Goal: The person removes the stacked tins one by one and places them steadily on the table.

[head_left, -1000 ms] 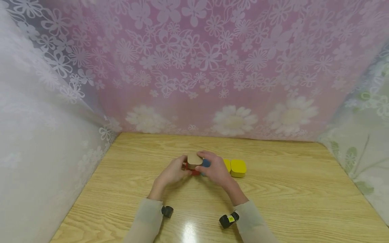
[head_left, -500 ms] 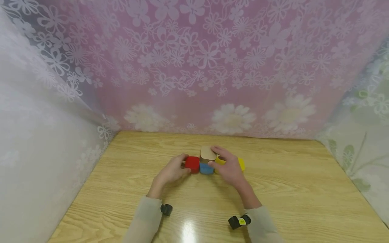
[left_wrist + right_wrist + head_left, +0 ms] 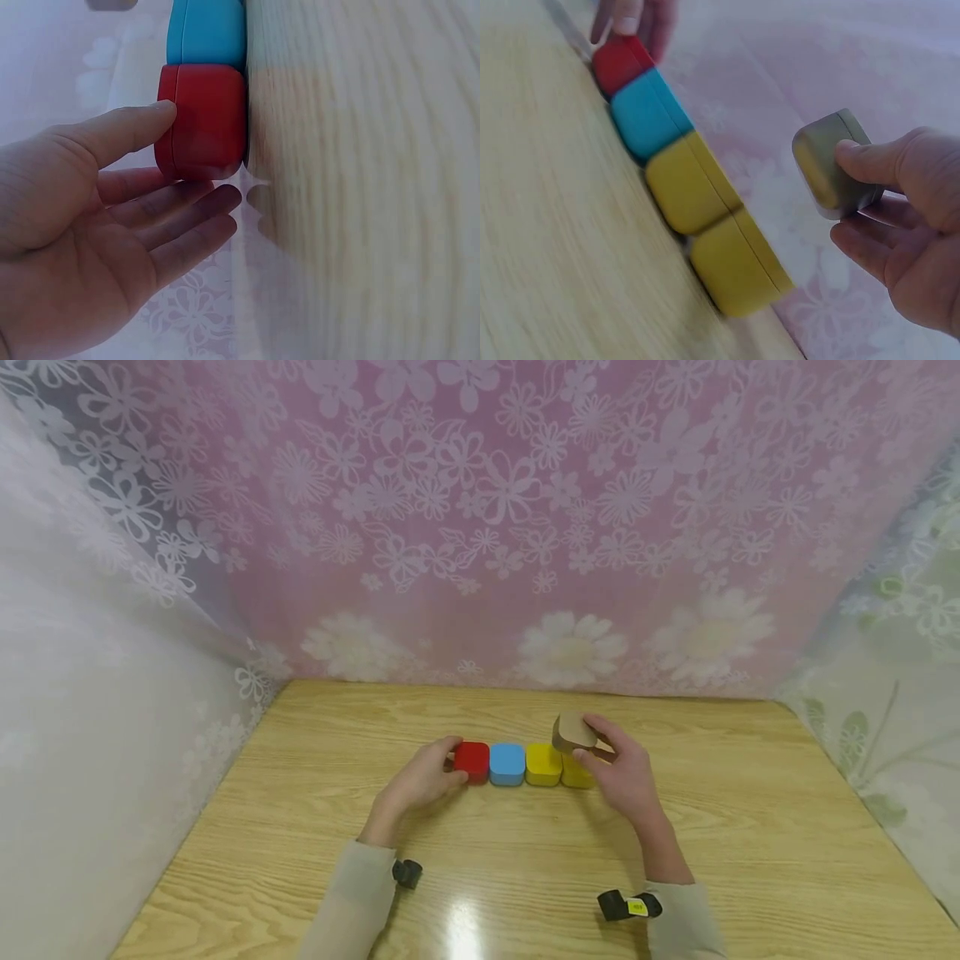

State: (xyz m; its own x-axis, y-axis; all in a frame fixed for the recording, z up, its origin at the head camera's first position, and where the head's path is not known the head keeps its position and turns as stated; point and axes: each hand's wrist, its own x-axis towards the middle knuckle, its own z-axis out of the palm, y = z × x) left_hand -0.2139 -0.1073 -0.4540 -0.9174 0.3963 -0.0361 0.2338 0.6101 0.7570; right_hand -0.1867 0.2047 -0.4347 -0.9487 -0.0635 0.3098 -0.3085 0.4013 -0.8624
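No words, numbers or brand marks can be read anywhere. The one candidate — a small yellow tag (image 3: pixel 638 907) on the black band behind the right hand (image 3: pixel 626 772) — is too small to show any writing.

i'm seeing my left hand (image 3: pixel 82 225) lying open, its thumb (image 3: pixel 127 131) touching the side of the red block (image 3: pixel 206 120). the blue block (image 3: pixel 206 34) is sitting flush against the red one on the table (image 3: pixel 360 187).
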